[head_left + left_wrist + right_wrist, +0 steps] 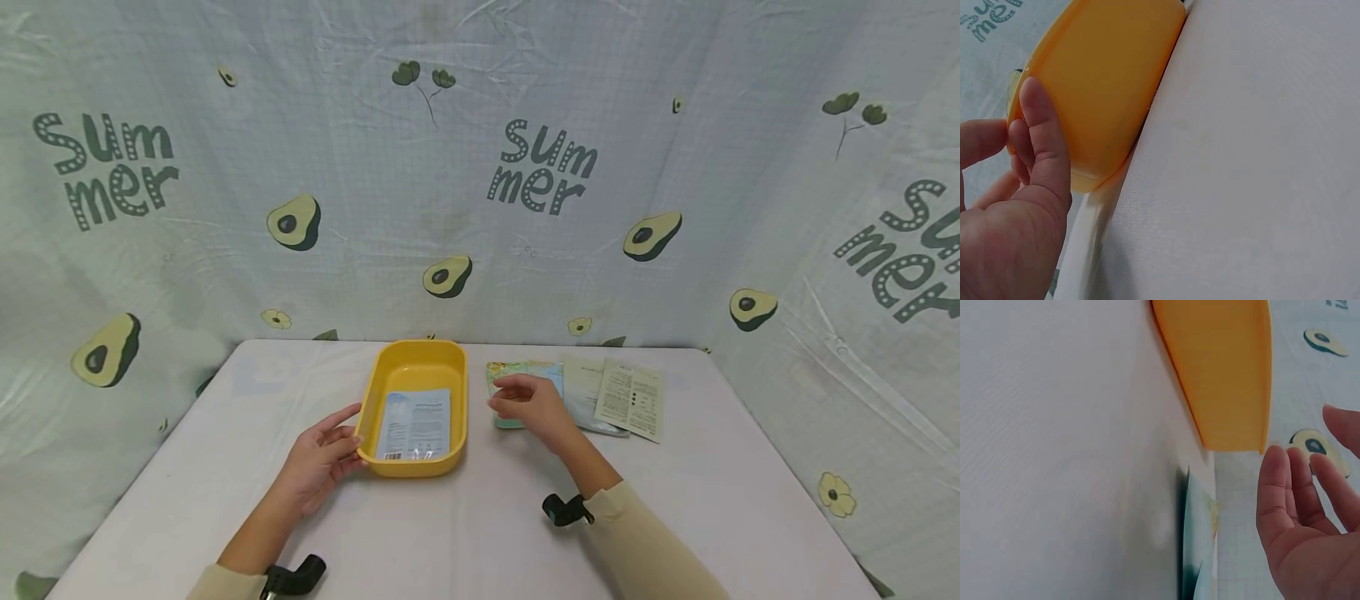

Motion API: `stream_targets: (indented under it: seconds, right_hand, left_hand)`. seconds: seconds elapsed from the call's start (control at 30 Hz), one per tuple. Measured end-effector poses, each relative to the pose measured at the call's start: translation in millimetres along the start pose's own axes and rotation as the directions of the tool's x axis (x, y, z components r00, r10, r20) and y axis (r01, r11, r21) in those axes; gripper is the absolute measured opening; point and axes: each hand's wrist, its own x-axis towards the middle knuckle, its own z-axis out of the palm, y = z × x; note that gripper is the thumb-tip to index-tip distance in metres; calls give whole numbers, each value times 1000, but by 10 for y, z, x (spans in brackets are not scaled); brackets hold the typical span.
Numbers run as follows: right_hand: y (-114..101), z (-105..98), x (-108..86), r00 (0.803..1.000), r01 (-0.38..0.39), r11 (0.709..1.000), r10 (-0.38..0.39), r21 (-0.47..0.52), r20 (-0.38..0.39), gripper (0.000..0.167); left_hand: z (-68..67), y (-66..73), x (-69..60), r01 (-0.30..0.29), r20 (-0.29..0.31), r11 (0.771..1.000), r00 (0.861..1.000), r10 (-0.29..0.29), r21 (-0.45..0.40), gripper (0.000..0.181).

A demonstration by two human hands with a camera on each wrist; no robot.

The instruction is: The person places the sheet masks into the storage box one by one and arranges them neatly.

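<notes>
The person's left hand point(318, 462) is pinching the rim of the yellow tray point(459, 450) at its near left corner — thumb on one side of the edge, fingertips curling against the other. The tray is sitting upright on the white tablecloth point(420, 533), and inside it a pale blue and white packet point(415, 425) is lying flat, its printed side facing up.

To the right of the tray, the right hand point(534, 408) is hovering above a colourful green packet point(506, 368), holding nothing; the thumb is standing apart from the loosely bent fingers, which are keeping close together at their bases. Farther right of the tray, a silvery-grey packet point(581, 392) is resting beside the green one, and a beige printed packet point(630, 400) is overlapping its right edge.

Behind the tray, a pale cloth backdrop point(360, 167) is hanging — avocados, flowers and the word "summer" are showing across it.
</notes>
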Motion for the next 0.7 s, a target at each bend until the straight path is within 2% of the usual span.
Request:
stream_targets:
  seconds: [0.2, 0.37, 0.7]
  right_hand:
    - [70, -114, -60, 998, 11, 999, -9, 31, -56, 46]
    - [117, -223, -135, 996, 48, 996, -41, 80, -83, 45]
    - [272, -424, -231, 985, 26, 990, -2, 135, -174, 48]
  left_hand:
    - [-6, 0, -9, -13, 4, 1000, 1000, 13, -9, 67]
    - [-8, 6, -17, -26, 17, 999, 1000, 26, -27, 68]
    - [19, 26, -27, -17, 1, 1000, 1000, 17, -14, 67]
